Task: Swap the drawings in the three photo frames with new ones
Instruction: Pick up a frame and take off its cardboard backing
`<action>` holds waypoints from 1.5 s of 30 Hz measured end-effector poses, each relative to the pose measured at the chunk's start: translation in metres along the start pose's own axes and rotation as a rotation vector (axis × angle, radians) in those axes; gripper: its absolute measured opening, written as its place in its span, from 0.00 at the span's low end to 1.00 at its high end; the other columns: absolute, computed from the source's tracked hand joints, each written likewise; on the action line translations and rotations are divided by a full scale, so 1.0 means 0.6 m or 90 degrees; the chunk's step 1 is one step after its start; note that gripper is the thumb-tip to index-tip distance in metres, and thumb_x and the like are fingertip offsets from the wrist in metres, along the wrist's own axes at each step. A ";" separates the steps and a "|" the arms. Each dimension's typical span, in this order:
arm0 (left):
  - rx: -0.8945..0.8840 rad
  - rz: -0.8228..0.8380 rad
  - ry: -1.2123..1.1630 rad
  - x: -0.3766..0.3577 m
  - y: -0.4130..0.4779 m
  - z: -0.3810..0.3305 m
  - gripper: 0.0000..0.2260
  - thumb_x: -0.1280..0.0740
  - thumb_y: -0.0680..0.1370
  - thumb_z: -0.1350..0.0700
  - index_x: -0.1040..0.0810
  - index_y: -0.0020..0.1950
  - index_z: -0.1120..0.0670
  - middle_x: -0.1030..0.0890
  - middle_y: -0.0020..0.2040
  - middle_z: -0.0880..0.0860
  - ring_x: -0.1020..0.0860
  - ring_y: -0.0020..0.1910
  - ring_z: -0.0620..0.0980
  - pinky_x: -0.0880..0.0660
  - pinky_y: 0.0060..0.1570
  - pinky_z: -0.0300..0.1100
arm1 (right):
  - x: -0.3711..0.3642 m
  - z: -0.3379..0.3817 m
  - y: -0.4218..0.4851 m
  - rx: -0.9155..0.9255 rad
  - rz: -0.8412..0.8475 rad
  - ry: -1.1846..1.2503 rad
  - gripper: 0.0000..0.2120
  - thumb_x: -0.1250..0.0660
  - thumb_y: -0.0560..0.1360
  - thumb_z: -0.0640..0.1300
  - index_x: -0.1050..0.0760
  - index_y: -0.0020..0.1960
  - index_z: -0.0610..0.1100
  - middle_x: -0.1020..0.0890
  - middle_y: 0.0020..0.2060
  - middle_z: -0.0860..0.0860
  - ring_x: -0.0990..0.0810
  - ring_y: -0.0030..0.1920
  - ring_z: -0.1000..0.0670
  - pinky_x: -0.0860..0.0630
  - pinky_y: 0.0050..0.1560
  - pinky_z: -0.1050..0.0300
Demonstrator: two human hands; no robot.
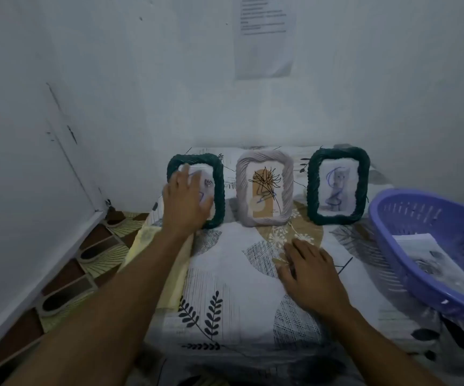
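Well left of the pale grey twisted-cord photo frame (287,185) (the marker here): a dark green braided-rope photo frame (219,190), upright on the leaf-printed cloth (225,260), with a blue-ink drawing behind its glazing. Spread across its front, the left hand (185,201), fingers straight and wide, gripping nothing (contact with the pane likely, not certain).

Seemingly the opening step: taking up this first frame. Best done by closing thumb and fingers on the thick rope rim, not the slick pane, then laying it face down on the soft cloth to reach the backing.

The marker frame itself: a rounded rectangle with ropy ridges, a spiky black flower on tan inside. In front of it, slightly right: the right hand (311,277), flat on the cloth, fingers relaxed, empty, well placed to steady the frame.

Just right of the marker: a second dark green braided frame (364,185), upright, blue scribble inside. Farther right: a purple slotted plastic basket (386,218) holding thin white sheets (425,254), probably the new drawings.
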State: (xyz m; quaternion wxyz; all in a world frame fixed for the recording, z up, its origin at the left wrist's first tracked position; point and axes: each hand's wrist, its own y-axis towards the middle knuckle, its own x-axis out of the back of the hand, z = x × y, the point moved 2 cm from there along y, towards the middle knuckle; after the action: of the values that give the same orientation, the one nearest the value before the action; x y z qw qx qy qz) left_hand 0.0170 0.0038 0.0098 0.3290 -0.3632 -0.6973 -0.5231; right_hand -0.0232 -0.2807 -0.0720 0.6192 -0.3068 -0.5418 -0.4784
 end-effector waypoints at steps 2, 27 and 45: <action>0.062 -0.036 -0.016 0.009 0.027 0.017 0.29 0.37 0.77 0.50 0.40 0.75 0.57 0.47 0.78 0.60 0.46 0.75 0.63 0.43 0.70 0.61 | 0.001 -0.002 0.004 0.004 -0.018 -0.007 0.28 0.51 0.79 0.60 0.38 0.75 0.49 0.37 0.75 0.50 0.41 0.75 0.50 0.49 0.75 0.47; 0.217 -0.071 -0.658 0.069 -0.043 0.015 0.12 0.33 0.78 0.63 0.27 0.59 0.52 0.20 0.57 0.55 0.21 0.54 0.52 0.21 0.53 0.48 | 0.052 0.017 0.015 0.019 -0.039 0.116 0.23 0.41 0.77 0.55 0.31 0.70 0.49 0.29 0.69 0.50 0.32 0.69 0.47 0.38 0.70 0.48; -0.084 0.063 -0.556 0.085 -0.161 -0.224 0.19 0.29 0.74 0.59 0.25 0.64 0.48 0.21 0.53 0.42 0.23 0.51 0.34 0.26 0.55 0.31 | 0.222 0.090 0.028 -0.196 -0.250 0.670 0.12 0.27 0.70 0.55 0.19 0.45 0.46 0.15 0.39 0.51 0.16 0.41 0.52 0.18 0.46 0.49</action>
State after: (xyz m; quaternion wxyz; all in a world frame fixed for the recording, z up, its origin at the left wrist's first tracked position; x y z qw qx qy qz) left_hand -0.0808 -0.1364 0.0369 0.0043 -0.6034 -0.7176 -0.3477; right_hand -0.0340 -0.2610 0.0711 0.6531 -0.0078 -0.1320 -0.7456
